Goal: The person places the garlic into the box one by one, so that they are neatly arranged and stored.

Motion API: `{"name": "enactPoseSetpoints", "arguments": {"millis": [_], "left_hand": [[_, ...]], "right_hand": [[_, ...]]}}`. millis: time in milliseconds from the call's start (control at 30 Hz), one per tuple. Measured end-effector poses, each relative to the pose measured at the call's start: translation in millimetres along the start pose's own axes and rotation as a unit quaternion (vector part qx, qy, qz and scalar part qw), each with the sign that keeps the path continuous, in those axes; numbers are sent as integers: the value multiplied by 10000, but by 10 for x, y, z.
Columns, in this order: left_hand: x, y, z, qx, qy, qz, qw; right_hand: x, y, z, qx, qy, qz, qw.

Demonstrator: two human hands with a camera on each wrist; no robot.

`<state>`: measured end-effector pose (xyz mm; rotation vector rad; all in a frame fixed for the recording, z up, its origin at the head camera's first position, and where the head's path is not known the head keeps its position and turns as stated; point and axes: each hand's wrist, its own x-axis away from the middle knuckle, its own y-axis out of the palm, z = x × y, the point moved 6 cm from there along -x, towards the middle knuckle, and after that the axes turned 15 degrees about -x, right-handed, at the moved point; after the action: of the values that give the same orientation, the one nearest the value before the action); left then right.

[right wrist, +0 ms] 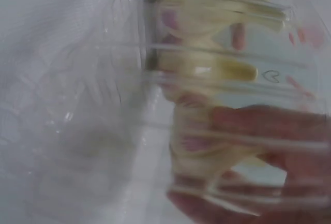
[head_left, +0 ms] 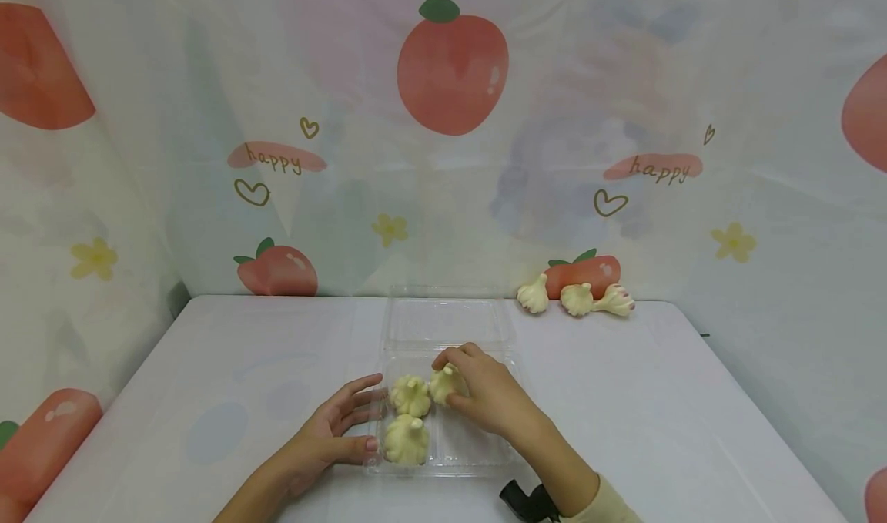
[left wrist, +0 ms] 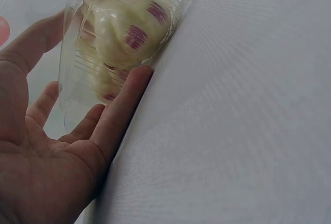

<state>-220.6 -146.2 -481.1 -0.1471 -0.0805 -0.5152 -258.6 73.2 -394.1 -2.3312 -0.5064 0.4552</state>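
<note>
A clear plastic clamshell box (head_left: 474,444) lies on the white table with its lid (head_left: 446,323) folded back. Two garlic bulbs (head_left: 410,396) sit one behind the other along its left side. My right hand (head_left: 495,400) reaches into the box and pinches a third garlic bulb (head_left: 445,384) between thumb and fingers, beside the rear left bulb. At the box's left wall, my left hand (head_left: 322,438) rests with its fingers extended and spread. Through that ribbed wall, purple marks show on a garlic bulb (left wrist: 124,32) in the left wrist view. The right wrist view is blurred.
Three more garlic bulbs (head_left: 577,300) lie at the table's back right, near the printed cloth backdrop (head_left: 453,199). A black object (head_left: 530,501) is by the right forearm at the front. The table's back edge meets the backdrop.
</note>
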Motion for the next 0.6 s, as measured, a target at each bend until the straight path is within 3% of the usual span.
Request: {"name": "enactPoseSetpoints", "arguments": {"millis": [600], "left_hand": [[-9,2,-1,-8,-16,19,10000]], "right_hand": [[-19,73,112,149,163,-238,9995]]}}
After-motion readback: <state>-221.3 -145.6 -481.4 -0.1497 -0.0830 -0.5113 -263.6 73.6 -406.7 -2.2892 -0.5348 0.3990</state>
